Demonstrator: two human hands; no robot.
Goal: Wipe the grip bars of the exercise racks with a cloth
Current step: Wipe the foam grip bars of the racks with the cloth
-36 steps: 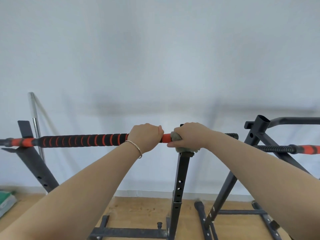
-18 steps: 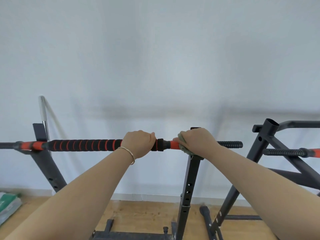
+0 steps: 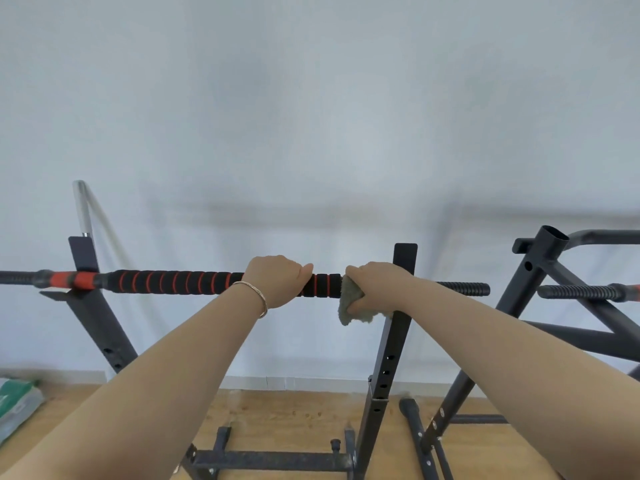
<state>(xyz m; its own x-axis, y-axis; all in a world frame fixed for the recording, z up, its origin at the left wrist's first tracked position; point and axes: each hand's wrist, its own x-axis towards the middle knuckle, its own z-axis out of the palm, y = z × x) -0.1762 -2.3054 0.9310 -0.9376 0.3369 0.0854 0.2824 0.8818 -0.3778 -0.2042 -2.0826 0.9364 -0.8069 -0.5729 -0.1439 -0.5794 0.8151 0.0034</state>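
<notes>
A long bar with a black foam grip ringed in orange point(image 3: 173, 282) lies across two black rack uprights. My left hand point(image 3: 277, 282) grips the foam near its right end. My right hand point(image 3: 374, 285) holds a grey-green cloth point(image 3: 353, 308) wrapped round the bar just right of the foam, beside the right upright point(image 3: 391, 341). The bar's threaded black end point(image 3: 464, 289) sticks out past my right wrist.
The left upright point(image 3: 93, 317) carries the bar's orange collar. A second black rack point(image 3: 540, 282) with its own threaded bar point(image 3: 581, 292) stands at the right. Behind is a white wall; below, a wooden floor with rack feet point(image 3: 277, 460). A green bag point(image 3: 17, 400) lies at lower left.
The bar has slid left through my hands, showing more black foam between them. The cloth now hangs lower under my right hand. The view has shifted a little.
</notes>
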